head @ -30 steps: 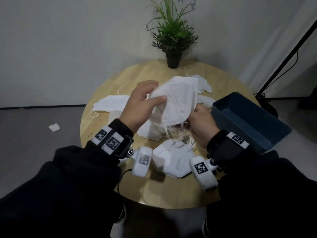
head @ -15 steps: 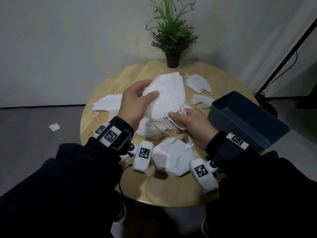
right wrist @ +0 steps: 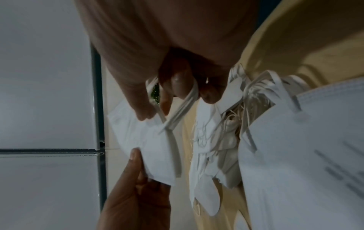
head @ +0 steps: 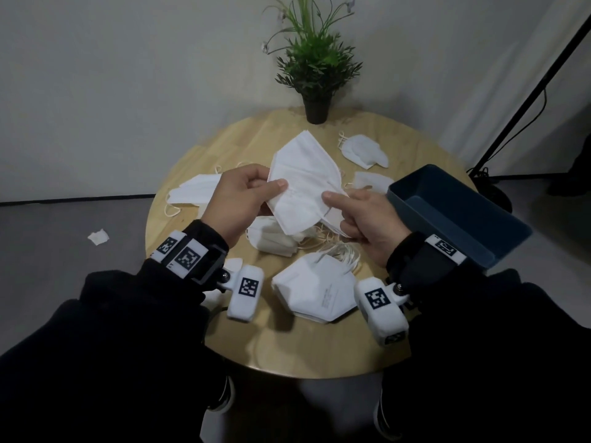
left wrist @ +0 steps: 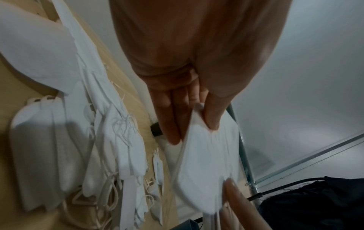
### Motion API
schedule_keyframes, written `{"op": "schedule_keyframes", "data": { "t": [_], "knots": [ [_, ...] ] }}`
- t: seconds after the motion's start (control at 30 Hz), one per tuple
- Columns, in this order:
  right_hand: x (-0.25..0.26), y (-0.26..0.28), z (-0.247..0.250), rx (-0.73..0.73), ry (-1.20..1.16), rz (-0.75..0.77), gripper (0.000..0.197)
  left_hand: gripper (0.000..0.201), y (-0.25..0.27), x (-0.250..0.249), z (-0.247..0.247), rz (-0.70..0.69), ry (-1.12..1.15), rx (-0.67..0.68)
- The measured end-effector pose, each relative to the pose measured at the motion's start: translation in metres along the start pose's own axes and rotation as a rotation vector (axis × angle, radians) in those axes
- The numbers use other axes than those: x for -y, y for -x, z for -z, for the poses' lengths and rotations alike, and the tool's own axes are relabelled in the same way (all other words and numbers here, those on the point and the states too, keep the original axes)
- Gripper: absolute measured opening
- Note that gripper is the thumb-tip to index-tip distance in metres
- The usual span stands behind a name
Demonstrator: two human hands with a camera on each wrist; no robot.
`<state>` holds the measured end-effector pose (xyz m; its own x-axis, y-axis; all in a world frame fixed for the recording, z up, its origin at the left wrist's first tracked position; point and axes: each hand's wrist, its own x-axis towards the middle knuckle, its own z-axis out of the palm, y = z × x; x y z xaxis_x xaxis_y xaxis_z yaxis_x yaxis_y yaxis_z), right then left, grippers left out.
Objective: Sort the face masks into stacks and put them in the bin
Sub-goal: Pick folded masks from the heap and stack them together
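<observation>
Both hands hold a small stack of folded white masks [head: 302, 180] above the round wooden table [head: 319, 350]. My left hand [head: 243, 199] pinches the stack's left edge between thumb and fingers [left wrist: 212, 112]. My right hand [head: 361, 215] grips its right side, with the ear loops [right wrist: 185, 99] running through the curled fingers. A flat stack of white masks [head: 315, 290] lies near the front edge. More masks [head: 271, 241] are piled under the hands. The dark blue bin [head: 457, 215] stands at the right, its inside bare where it shows.
A potted plant [head: 316, 65] stands at the table's far edge. Loose masks lie at the left [head: 192, 193] and at the back right [head: 364, 151]. A black stand pole [head: 527, 97] leans at the right. A scrap of white paper [head: 98, 236] lies on the floor.
The held stack has swung from leaning right to standing more upright and central. My right hand rose from beneath it and now grips its right side by the loops.
</observation>
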<state>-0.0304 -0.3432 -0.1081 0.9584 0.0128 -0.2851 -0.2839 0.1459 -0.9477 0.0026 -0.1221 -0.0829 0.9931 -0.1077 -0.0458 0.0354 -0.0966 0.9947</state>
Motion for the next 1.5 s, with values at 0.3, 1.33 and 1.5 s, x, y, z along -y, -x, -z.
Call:
{"op": "schedule_keyframes", "data": {
  "t": [0.3, 1.33, 1.5],
  "knots": [
    [0.004, 0.019, 0.012, 0.003, 0.317, 0.187, 0.023, 0.035, 0.005, -0.011, 0.008, -0.126, -0.149, 0.082],
    [0.006, 0.019, 0.036, -0.024, 0.169, -0.085, 0.035, 0.028, 0.038, 0.008, 0.033, 0.243, -0.479, 0.403],
    [-0.005, 0.012, 0.032, -0.038, 0.288, -0.092, 0.025, 0.030, 0.060, 0.022, 0.016, 0.404, -0.428, 0.454]
  ]
}}
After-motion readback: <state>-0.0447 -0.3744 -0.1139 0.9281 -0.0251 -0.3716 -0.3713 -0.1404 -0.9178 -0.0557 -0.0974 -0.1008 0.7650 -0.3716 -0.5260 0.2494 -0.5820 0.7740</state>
